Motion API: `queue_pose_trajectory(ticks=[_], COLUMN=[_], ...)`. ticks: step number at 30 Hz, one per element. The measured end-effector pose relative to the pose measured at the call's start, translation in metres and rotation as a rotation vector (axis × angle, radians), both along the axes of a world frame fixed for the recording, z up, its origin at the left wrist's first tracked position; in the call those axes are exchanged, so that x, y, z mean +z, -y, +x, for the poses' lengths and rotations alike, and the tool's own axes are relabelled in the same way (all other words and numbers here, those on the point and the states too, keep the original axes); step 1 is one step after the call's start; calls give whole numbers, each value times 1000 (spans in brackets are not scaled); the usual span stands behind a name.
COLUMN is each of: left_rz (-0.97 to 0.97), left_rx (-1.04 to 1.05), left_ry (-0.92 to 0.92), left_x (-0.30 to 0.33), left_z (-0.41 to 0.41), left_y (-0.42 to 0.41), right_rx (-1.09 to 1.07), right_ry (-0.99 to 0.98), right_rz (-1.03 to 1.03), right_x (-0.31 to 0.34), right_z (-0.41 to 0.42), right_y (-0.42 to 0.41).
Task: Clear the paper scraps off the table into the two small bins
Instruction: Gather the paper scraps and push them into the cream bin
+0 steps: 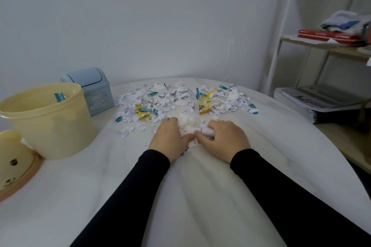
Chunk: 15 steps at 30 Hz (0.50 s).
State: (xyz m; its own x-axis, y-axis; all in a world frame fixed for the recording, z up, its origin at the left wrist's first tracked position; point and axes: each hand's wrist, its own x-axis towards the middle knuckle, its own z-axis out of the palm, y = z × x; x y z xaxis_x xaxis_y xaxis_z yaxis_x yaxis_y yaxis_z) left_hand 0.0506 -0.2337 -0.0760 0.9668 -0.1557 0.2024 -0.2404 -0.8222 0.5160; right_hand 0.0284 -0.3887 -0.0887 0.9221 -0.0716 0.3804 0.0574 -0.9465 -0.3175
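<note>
A wide spread of torn paper scraps, white with teal and yellow bits, covers the far half of the white table. My left hand and my right hand lie side by side at the near edge of the pile, cupped around a small heap of white scraps pressed between them. At the left stands an open cream bin with a teal scrap inside. Behind it is a small blue bin with its swing lid closed.
The cream bin's lid, with a bear face, lies at the table's left edge. A white shelf unit with red books and folded cloth stands at the right, with a stack of printed papers on a lower surface beside the table.
</note>
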Motion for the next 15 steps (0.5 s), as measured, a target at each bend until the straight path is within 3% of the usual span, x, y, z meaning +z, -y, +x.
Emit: queue_pose_trajectory(ticks=[8,15], left_rz=[-292,-361], left_rx=[-40,-70], left_ry=[8,48], left_x=[0,-1], left_z=[-6,-13], left_y=[-14,-11], right_rx=[-44,-52], right_ry=[82,89], right_rz=[56,290], right_x=[4,19], right_z=[-4,-4], right_y=[-1,-4])
